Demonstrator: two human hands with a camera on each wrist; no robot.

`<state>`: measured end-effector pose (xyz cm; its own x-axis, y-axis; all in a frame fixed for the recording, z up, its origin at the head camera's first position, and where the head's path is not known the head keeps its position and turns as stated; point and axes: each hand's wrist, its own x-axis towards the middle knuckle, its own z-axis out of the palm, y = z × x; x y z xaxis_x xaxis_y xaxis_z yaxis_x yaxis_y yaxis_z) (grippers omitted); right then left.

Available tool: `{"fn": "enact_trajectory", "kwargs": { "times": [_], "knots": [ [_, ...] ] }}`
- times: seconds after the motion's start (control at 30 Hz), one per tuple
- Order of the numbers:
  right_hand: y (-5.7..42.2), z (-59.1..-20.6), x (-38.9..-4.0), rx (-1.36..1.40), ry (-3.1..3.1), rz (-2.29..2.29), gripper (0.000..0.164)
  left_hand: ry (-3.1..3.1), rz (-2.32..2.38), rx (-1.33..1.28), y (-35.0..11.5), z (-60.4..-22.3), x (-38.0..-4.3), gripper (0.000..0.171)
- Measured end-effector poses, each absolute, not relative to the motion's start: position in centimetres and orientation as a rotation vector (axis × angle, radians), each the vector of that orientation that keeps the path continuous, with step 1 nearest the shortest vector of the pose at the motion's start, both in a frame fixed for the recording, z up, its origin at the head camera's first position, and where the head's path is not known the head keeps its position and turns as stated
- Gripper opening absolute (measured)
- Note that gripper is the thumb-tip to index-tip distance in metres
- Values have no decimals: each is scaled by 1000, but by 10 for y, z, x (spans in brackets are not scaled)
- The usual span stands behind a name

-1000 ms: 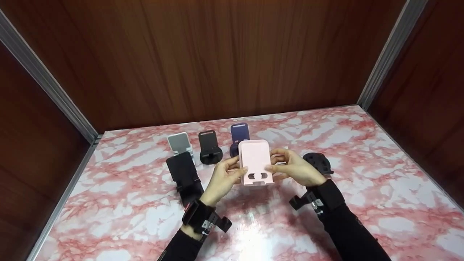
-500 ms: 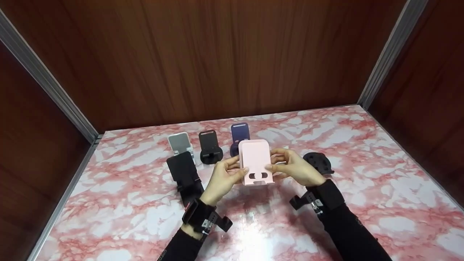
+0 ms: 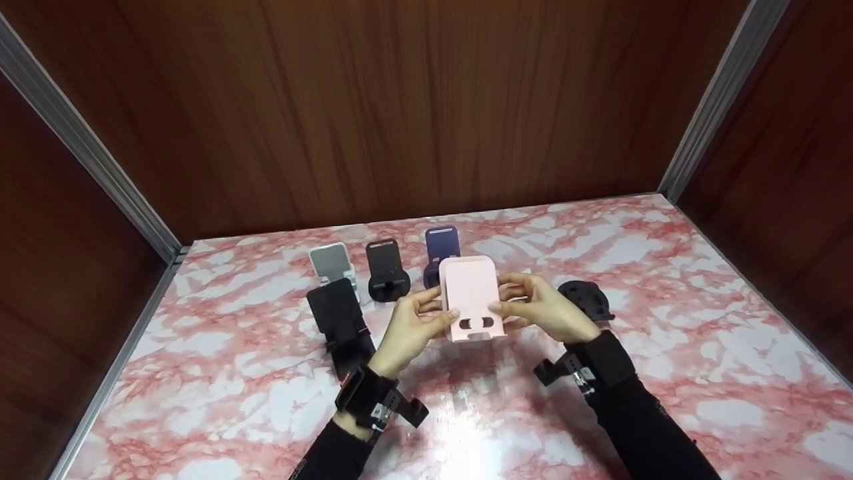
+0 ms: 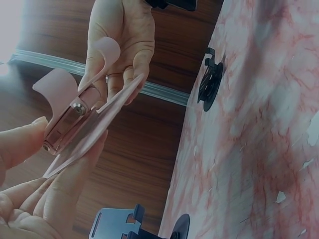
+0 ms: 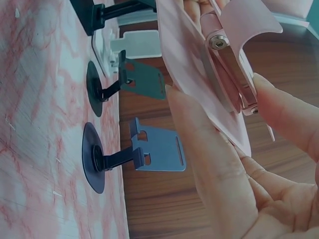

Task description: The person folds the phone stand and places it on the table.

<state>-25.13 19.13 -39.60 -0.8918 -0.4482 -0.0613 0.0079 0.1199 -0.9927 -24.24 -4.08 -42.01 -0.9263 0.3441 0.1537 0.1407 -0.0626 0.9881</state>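
Both hands hold a pink phone stand [image 3: 472, 293] up over the table, in a folded state with its back plate toward the head camera. My left hand [image 3: 411, 330] pinches its left edge, thumb in front and fingers behind. On the opposite edge my right hand [image 3: 543, 310] pinches it the same way. Metal hinge screws and curved lips of the pink phone stand [image 4: 75, 122] show between the hands in the left wrist view. From the right wrist, the folded hinge arm of the pink phone stand [image 5: 224, 64] lies close against the plate.
Behind the hands stand a purple phone stand [image 3: 441, 243], a black one [image 3: 385, 270] and a white one [image 3: 331, 263]. A larger black stand [image 3: 338, 320] is left of the left hand. A black round-based stand [image 3: 585, 300] lies right. Wooden panels [image 3: 426, 107] enclose the marbled table [image 3: 220, 373].
Nearly still. The pink phone stand and both hands shift very slightly to the right in the head view; the grip stays the same.
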Motion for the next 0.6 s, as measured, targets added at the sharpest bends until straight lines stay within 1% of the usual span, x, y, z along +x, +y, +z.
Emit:
{"fn": "enact_trajectory", "kwargs": {
  "times": [0.2,0.33,0.43,0.53,0.6],
  "knots": [
    [191,-397,-252,-416,2044,-1852,55,2032,2127,533,-41,-418,-241,56],
    [192,-395,-251,-402,1979,-1911,46,2028,2125,545,-41,-417,-240,57],
    [195,-393,-250,-402,1943,-1940,41,2062,2098,558,-40,-416,-239,61],
    [201,-390,-252,-401,1941,-1937,41,2135,2060,590,-38,-414,-237,65],
    [207,-388,-253,-383,1955,-1932,46,2207,2036,632,-37,-412,-235,64]
  ]
}}
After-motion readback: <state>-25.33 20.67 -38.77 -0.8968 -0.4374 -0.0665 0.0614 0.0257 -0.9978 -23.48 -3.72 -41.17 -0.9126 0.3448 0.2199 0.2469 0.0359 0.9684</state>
